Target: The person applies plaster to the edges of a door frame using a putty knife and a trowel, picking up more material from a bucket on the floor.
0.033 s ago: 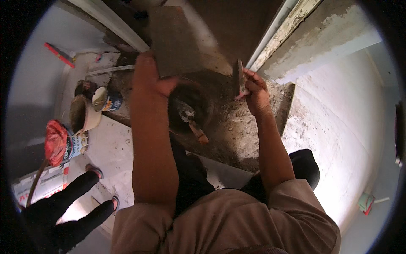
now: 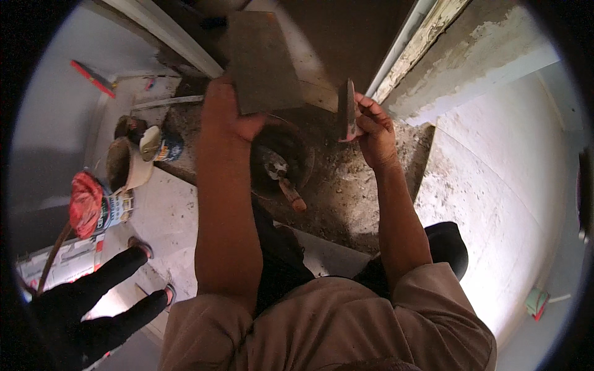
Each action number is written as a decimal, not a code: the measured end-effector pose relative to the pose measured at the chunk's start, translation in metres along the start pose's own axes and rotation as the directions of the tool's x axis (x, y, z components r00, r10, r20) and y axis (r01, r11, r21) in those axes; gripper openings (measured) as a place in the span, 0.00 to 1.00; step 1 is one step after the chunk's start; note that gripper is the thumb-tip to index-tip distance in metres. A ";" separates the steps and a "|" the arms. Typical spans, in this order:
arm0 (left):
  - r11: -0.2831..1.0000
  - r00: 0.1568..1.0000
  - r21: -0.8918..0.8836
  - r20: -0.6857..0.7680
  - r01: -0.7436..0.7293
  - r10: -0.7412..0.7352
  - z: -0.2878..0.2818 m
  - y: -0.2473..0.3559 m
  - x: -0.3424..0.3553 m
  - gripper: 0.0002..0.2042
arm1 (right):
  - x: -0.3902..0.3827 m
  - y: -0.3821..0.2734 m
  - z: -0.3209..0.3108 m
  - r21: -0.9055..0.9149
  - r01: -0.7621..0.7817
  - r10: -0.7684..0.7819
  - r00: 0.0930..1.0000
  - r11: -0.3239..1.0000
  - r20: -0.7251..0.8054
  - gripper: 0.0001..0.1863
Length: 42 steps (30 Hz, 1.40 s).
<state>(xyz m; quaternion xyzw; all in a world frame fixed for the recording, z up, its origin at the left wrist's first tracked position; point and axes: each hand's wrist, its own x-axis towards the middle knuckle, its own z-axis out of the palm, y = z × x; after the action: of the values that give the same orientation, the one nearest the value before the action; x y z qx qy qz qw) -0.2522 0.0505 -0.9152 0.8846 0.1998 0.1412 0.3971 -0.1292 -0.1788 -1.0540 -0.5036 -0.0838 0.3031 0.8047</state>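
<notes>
My left hand [image 2: 238, 114] is closed at the lower left edge of a flat grey rectangular slab [image 2: 263, 62], tile-like, which it holds up. Its thumb shows, but most of its fingers are hidden. My right hand [image 2: 376, 133] grips a narrow flat tool [image 2: 347, 111], seen nearly edge-on, that looks like a plastering float. Between and below my hands is a round dark basin [image 2: 311, 157], partly covered by the left forearm. A trowel [image 2: 292, 195] with a worn wooden handle lies in it, its blade smeared with pale material.
Rubble and dust [image 2: 352, 191] cover the floor around the basin. A beige bucket [image 2: 137, 167], a paint can [image 2: 170, 147] and a red cloth [image 2: 86, 204] on another bucket stand left. Another person's legs [image 2: 114, 272] are lower left. A door frame [image 2: 408, 55] rises ahead.
The whole scene shifts slightly right and down in the picture. Both hands keep their holds, and the right-hand tool turns slightly more upright.
</notes>
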 end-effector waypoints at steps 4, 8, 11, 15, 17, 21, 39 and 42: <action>0.627 0.921 -0.722 0.037 0.293 -0.388 0.030 0.013 0.003 0.34 | 0.002 -0.017 0.034 0.186 0.254 -0.281 0.950 0.949 0.135 0.21; 0.388 0.836 -0.826 0.168 0.409 -0.523 0.062 0.018 0.003 0.28 | -0.006 -0.011 0.039 -0.008 0.373 -0.367 0.917 0.928 0.159 0.21; 0.339 0.784 -0.843 0.145 0.417 -0.604 0.058 0.031 0.004 0.23 | 0.000 -0.005 0.042 -0.244 0.458 -0.447 0.889 0.855 0.102 0.19; 0.599 0.665 -0.453 -0.017 0.660 -0.746 0.001 0.024 0.001 0.19 | 0.012 0.012 0.008 -0.668 0.373 -0.445 0.893 0.644 0.070 0.18; 0.896 0.895 0.004 -0.049 0.444 -0.444 -0.058 0.021 -0.021 0.17 | 0.018 0.021 -0.001 -0.622 0.288 -0.362 0.932 0.728 0.009 0.18; 0.396 0.984 0.913 -0.027 0.096 -0.178 -0.154 -0.052 -0.045 0.19 | 0.029 0.020 -0.009 -0.610 0.284 -0.326 0.944 0.740 0.044 0.19; 0.517 0.742 0.532 -0.488 0.671 -0.460 -0.247 -0.591 0.016 0.13 | 0.022 0.038 0.023 -0.894 -0.105 -0.057 0.988 0.435 -0.144 0.17; 0.593 0.769 0.511 -0.256 0.622 -0.586 -0.233 -0.588 0.045 0.13 | 0.013 0.033 0.038 -0.937 -0.148 -0.014 0.987 0.316 -0.161 0.13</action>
<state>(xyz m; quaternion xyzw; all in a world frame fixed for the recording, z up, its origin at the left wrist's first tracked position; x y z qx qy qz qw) -0.4495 0.5771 -1.2071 0.8355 0.5319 -0.0411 0.1320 -0.1490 -0.1325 -1.0668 -0.9009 -0.1678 0.1943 0.3500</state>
